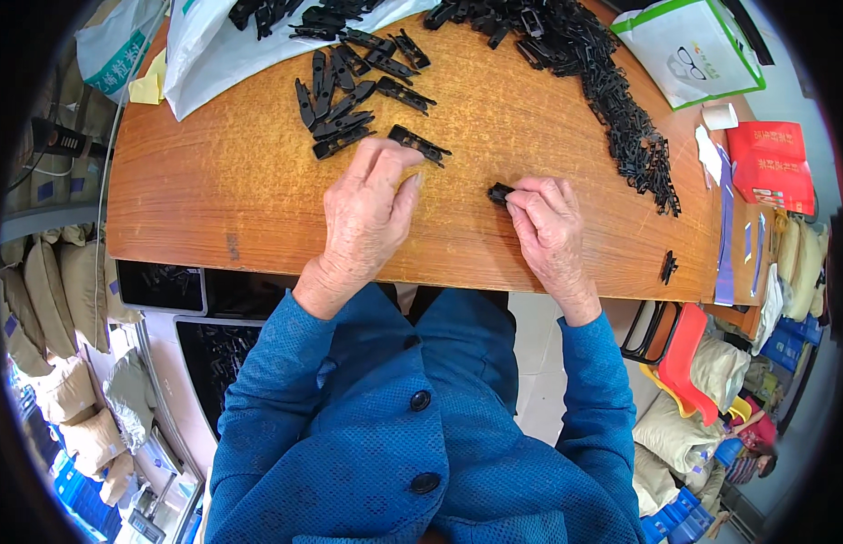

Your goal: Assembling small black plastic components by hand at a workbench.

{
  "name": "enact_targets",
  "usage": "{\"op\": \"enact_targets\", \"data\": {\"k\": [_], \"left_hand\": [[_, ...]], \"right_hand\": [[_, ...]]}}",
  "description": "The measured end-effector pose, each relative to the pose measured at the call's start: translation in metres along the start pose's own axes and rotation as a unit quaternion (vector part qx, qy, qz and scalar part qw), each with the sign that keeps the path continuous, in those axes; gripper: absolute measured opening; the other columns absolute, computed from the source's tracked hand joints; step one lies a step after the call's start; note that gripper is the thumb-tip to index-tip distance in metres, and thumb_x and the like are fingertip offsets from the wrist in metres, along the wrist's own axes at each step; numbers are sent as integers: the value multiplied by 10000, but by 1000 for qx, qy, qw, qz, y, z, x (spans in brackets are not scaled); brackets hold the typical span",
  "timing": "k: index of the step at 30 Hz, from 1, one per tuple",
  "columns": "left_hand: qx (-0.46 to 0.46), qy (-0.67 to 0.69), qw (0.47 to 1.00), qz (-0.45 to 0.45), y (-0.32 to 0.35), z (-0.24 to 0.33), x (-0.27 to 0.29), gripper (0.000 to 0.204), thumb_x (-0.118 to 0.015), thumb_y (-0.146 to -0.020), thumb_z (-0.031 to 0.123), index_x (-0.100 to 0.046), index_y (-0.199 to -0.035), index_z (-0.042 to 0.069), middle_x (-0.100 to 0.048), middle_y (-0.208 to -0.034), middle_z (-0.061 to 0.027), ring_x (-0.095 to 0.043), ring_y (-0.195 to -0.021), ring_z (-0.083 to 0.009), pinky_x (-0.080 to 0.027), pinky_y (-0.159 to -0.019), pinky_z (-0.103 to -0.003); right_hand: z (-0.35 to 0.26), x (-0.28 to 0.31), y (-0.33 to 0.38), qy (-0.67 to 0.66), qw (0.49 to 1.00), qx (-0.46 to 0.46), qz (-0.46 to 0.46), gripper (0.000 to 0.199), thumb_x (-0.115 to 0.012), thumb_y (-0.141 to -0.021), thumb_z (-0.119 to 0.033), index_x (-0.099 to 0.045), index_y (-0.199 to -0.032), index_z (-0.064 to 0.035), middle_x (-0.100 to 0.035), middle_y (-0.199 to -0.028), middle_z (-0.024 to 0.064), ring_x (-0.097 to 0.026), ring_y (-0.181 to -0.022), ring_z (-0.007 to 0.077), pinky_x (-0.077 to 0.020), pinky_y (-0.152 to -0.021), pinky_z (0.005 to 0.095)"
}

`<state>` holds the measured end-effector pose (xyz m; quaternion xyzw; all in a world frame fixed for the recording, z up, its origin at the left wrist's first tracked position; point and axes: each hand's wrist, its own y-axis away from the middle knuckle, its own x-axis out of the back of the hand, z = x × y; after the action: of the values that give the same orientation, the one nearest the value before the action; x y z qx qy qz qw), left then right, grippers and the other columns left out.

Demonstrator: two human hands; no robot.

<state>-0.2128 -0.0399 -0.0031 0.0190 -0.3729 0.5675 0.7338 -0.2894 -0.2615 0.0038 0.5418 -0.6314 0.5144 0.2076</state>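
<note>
Over the wooden table, my right hand (550,222) pinches a small black plastic part (500,193) between thumb and fingers; the fingertips cover one end of it. My left hand (372,199) is half curled, with a gap between thumb and forefinger. Its fingertips reach the near side of a long black plastic clip piece (420,143), which lies flat; whether they touch it is hard to tell. Beyond that hand is a loose group of similar long black clip pieces (335,100), some overlapping. A heap of smaller black plastic parts (612,100) curves down the table's right side.
A white plastic bag (208,54) with more black pieces lies at the far left. One small black part (669,267) sits near the front right edge. A white bag with green trim (689,54) and a red packet (770,163) are at the right. Black-filled trays (218,358) stand below, left.
</note>
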Motion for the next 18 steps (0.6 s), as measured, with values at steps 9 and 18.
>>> {"op": "enact_targets", "data": {"k": [9,18], "left_hand": [[-68,-136,988,-32,-28,-11,16,242,-661,-772,34,-592,-1002,57,-561,-995,-84,-602,-857,-262,-514,-688,-334],[-105,-145,972,-152,-30,-6,0,158,-636,-824,66,-580,-969,38,-594,-877,-77,-595,-791,-247,-504,-661,-327]], "right_hand": [[7,-2,12,23,999,29,10,163,-699,-718,24,-645,-866,-20,-624,-962,96,-567,-805,281,-470,-694,364],[1,0,3,-2,1000,24,-7,246,-652,-739,54,-636,-970,-30,-590,-920,111,-556,-809,307,-476,-702,385]]}}
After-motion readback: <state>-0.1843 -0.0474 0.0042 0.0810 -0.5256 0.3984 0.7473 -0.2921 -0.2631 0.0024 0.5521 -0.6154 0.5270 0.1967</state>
